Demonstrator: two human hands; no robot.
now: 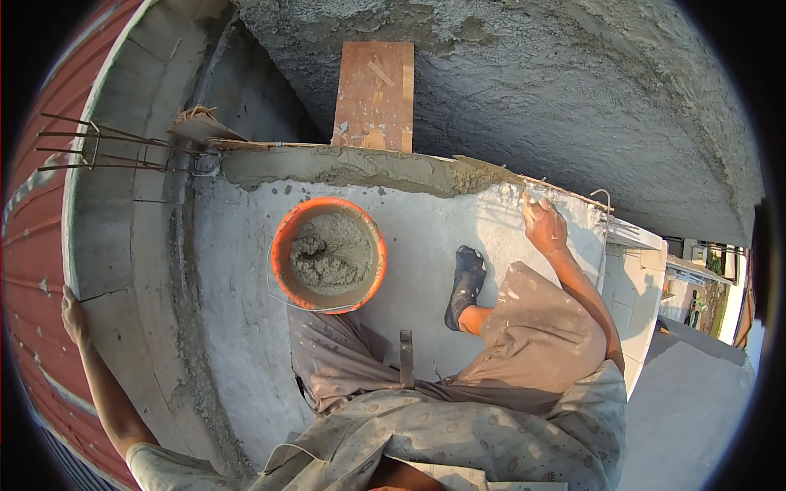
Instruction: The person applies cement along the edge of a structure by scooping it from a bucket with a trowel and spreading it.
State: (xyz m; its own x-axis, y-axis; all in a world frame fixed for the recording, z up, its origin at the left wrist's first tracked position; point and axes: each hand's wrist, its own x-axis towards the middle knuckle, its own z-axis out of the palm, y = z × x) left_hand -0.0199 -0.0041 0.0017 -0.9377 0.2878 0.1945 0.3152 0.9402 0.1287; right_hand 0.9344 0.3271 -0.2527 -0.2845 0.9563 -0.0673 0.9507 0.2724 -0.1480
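My left hand rests on the top edge of the grey block wall, its fingers curled over it. My right hand is at the far edge of the pale slab, beside the right end of a wet mortar strip. Its fingers are bent together, and I cannot make out what is between them. An orange bucket, part filled with wet grey mortar, stands on the slab between my hands, touching neither.
A wooden board stands beyond the mortar strip, against a rough plastered surface. Bare steel rods stick out at the left, near a red corrugated sheet. My dark-socked foot is on the slab. A drop lies beyond its right edge.
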